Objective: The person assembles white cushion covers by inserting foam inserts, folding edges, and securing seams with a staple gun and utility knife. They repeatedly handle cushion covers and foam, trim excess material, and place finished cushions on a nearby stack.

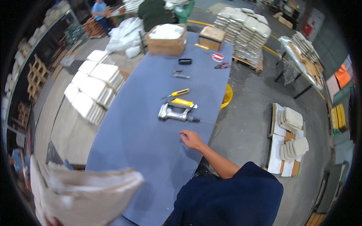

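Note:
My left hand (52, 221), mostly hidden at the lower left, grips the edge of a beige padded seat cushion (88, 196). The cushion is smeared by motion and overlaps the near left end of the blue-covered table (128, 124). Over the table's right side hovers my right hand (191, 139), fingers loosely bent and apart, with nothing in it. Just beyond it lies a silver air staple gun (174, 113) with a thin hose running right. A yellow-handled tool (183, 102) rests against the gun, and a yellow-and-black screwdriver (178, 92) lies farther off.
Metal pliers (181, 75), a black block (185, 61), red-handled cutters (222, 65) and two cardboard boxes (166, 45) (212, 37) occupy the far table. Stacked cushions stand left (94, 83), far right (245, 30) and on a low pallet (294, 148). Other people work at the back.

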{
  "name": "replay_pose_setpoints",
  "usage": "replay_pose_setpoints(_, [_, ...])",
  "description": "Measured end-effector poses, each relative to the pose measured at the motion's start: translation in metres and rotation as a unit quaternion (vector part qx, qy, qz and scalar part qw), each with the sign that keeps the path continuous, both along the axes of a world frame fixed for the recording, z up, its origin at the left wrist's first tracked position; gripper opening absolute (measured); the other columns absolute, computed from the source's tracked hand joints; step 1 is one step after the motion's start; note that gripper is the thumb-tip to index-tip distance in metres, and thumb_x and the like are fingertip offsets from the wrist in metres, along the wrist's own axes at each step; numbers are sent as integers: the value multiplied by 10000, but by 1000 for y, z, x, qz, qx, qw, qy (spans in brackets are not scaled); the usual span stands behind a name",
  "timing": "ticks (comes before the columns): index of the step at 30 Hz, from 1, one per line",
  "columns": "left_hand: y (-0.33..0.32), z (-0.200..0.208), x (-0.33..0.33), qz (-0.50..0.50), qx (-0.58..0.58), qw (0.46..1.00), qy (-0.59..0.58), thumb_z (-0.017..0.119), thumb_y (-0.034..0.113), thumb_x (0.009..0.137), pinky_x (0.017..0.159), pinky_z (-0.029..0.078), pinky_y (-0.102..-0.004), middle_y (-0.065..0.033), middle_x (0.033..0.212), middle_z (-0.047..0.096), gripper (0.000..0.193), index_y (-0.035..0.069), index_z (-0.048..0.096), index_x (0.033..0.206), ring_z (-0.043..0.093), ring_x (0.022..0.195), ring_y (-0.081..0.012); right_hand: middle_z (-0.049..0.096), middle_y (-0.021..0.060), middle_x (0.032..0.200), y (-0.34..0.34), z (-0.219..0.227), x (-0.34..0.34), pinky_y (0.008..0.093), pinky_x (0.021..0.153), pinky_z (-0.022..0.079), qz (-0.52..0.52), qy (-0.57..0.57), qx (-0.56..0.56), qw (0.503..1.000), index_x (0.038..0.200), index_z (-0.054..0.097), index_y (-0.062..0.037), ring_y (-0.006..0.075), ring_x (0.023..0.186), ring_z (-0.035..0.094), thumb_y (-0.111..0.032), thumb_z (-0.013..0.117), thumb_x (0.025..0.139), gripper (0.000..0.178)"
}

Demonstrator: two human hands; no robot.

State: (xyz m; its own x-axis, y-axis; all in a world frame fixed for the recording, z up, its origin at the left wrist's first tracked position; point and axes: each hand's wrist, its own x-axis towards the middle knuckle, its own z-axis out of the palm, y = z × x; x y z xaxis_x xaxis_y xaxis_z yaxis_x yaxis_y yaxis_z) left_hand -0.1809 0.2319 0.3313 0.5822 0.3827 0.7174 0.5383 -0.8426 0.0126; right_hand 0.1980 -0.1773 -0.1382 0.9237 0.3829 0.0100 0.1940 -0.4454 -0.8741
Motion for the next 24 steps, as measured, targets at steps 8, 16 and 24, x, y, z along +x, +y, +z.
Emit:
replay_pose_setpoints(8, [-56, -191, 163, -88, -182, 974, 99, 685, 538, 935, 701, 531, -458, -208, 903, 740, 555, 14, 744, 1107, 684, 793, -379, 695, 166, 1206, -28, 11, 183, 460, 965, 527, -3, -46, -128, 991, 1230, 680, -64, 361, 1108, 659, -173, 642, 916, 334])
replay_pose_setpoints(16, [-69, -168, 212, 32, -278, 956, 89, 656, 390, 991, 694, 552, -430, -205, 932, 738, 401, 0, 749, 1002, 702, 809, -333, 520, 113, 1457, 16, -4, 293, 501, 1020, 513, 194, -71, -257, 944, 1401, 558, -209, 369, 1246, 586, -200, 678, 925, 491])
replay_pose_setpoints(24, [-78, -201, 253, 74, -251, 964, 45, 547, 340, 1033, 714, 539, -435, -183, 934, 726, 381, -3, 700, 972, 687, 787, -315, 570, 141, 1303, -4, 3, 356, 508, 804, 587, 110, -97, -309, 940, 1334, 586, -167, 376, 1039, 681, -283, 708, 910, 457])
